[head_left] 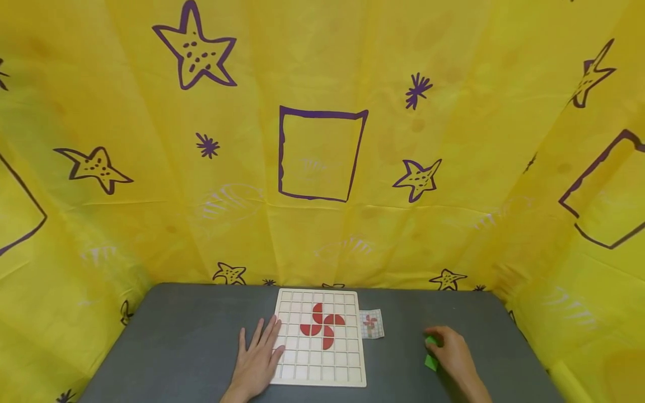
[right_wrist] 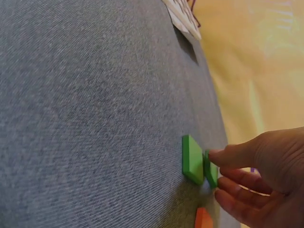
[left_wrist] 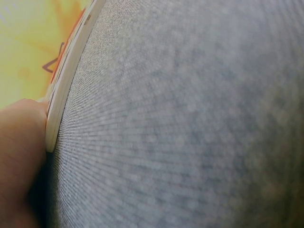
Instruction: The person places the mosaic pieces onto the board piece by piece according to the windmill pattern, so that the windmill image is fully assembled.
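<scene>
A white gridded board lies on the table with several red quarter-round pieces set in a pinwheel on it. My left hand rests at the board's left edge, fingers straight and spread. In the left wrist view its thumb touches the board's side. On the right, my right hand pinches a green tile between thumb and fingers. Close beside that tile lies a second green tile. An orange piece shows below them in the right wrist view; the hand hides it in the head view.
A small pattern card with a red pinwheel and a grid lies against the board's right edge. The grey cloth-covered table ends at a yellow curtain hanging behind it and at both sides.
</scene>
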A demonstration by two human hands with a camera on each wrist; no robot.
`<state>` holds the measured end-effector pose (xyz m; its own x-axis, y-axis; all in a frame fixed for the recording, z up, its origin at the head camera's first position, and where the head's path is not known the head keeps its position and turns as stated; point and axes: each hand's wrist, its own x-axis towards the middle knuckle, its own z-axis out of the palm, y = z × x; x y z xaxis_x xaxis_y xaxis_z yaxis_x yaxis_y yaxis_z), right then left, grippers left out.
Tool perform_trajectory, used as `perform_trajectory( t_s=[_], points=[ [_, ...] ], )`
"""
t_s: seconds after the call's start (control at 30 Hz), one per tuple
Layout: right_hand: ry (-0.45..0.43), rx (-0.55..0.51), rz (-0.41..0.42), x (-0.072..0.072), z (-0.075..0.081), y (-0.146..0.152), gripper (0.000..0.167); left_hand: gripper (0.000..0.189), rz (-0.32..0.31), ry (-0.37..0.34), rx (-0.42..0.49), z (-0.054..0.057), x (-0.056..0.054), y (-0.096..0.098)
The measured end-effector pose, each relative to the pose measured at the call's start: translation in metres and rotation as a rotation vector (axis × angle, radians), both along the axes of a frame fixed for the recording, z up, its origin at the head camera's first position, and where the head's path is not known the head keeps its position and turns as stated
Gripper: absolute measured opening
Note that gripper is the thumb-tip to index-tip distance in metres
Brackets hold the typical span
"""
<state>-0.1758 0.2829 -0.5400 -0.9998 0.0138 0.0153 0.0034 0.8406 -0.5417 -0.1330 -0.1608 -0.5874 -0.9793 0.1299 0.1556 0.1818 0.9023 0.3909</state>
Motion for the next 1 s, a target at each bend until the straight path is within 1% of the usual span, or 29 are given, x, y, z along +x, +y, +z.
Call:
perform_trajectory(
  t_s=[0.17, 0.3, 0.57, 0.73, 0.87, 1.0],
  points=[
    [0.015, 0.002, 0.0, 0.002, -0.005, 0.001, 0.025, 0.057, 0.0, 0.037, 0.014, -0.002, 0.0, -0.001],
    [0.02, -0.006, 0.004, 0.001, -0.007, 0.002, 0.024, 0.058, 0.001, 0.029, 0.015, -0.002, 0.0, -0.001],
    [-0.094, -0.026, 0.039, -0.008, -0.003, 0.004, 0.025, 0.057, 0.01, 0.064, 0.026, -0.004, 0.0, 0.0],
    [-0.141, -0.032, 0.053, -0.01, 0.001, 0.004, 0.027, 0.057, 0.004, 0.042, 0.024, -0.002, 0.0, -0.001],
    [-0.137, -0.016, 0.048, -0.01, 0.001, 0.004, 0.028, 0.058, 0.003, 0.009, 0.006, 0.0, 0.0, -0.001],
    [-0.122, -0.005, 0.059, -0.01, 0.001, 0.005, 0.027, 0.057, 0.005, 0.004, -0.003, 0.002, 0.001, 0.0]
  ],
)
